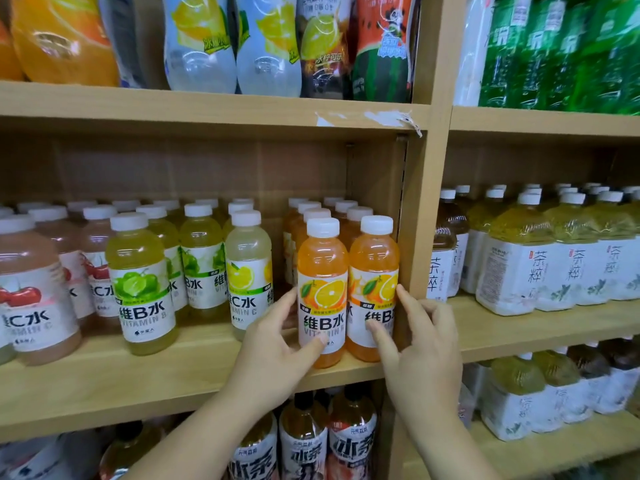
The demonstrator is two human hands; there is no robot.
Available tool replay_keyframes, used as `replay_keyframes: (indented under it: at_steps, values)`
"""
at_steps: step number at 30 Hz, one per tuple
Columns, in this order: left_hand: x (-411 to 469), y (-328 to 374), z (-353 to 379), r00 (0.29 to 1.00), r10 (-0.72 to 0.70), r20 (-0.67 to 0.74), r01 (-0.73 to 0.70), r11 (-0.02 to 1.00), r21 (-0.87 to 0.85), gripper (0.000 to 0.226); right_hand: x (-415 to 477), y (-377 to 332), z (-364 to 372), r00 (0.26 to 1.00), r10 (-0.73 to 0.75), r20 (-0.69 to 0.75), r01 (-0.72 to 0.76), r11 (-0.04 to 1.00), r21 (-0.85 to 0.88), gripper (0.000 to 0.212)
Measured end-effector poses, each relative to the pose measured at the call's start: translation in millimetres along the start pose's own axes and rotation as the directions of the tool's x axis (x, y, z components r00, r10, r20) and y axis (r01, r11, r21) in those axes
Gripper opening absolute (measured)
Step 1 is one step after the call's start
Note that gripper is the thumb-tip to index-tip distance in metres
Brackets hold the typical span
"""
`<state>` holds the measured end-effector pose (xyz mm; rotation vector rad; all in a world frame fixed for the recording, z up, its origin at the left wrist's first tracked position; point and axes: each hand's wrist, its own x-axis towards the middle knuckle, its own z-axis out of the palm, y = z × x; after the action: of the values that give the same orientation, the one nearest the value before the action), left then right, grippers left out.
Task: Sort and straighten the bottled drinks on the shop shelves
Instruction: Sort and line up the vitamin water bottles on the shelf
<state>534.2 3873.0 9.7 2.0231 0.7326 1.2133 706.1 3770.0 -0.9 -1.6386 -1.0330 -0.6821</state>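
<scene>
Two hands in, one bottle each! The left hand (277,344) curled thumb and fingers round the left white-capped plastic bottle of orange drink (322,271). The right hand (422,344) pinched its twin, the right orange bottle (374,268), beside the wooden upright (415,237). Both bottles stood upright at the front edge of the pale wooden shelf (104,382), straight ahead of the hands.

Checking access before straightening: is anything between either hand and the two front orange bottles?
Nothing visible. The left hand grips the left orange bottle, the right hand pinches the right orange bottle, which stands beside the shelf upright.
</scene>
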Motion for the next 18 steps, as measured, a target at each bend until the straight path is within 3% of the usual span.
replay_keyframes:
  at_steps: [5, 11, 14, 18]
  values:
    - [6, -2, 6, 0.999, 0.015, -0.033, -0.012, 0.996, 0.087, 0.071, -2, 5, 2, 1.0, 0.03, 0.008, -0.031, 0.996, 0.088, 0.056]
    - [2, 0, 6, 1.0, 0.001, -0.016, 0.0, 0.998, 0.065, 0.077, -4, -5, 0, 0.997, 0.083, -0.001, -0.082, 0.983, 0.165, 0.053]
    - [-9, 7, 0, 0.999, -0.021, -0.043, 0.021, 1.0, -0.01, 0.075, -7, -29, -6, 0.999, -0.017, -0.04, 0.027, 0.963, 0.27, 0.038]
    - [-27, 2, -34, 0.966, -0.011, -0.256, 0.011, 1.0, -0.002, 0.046, -18, -77, 3, 0.985, -0.16, 0.069, 0.104, 0.859, 0.501, 0.024]
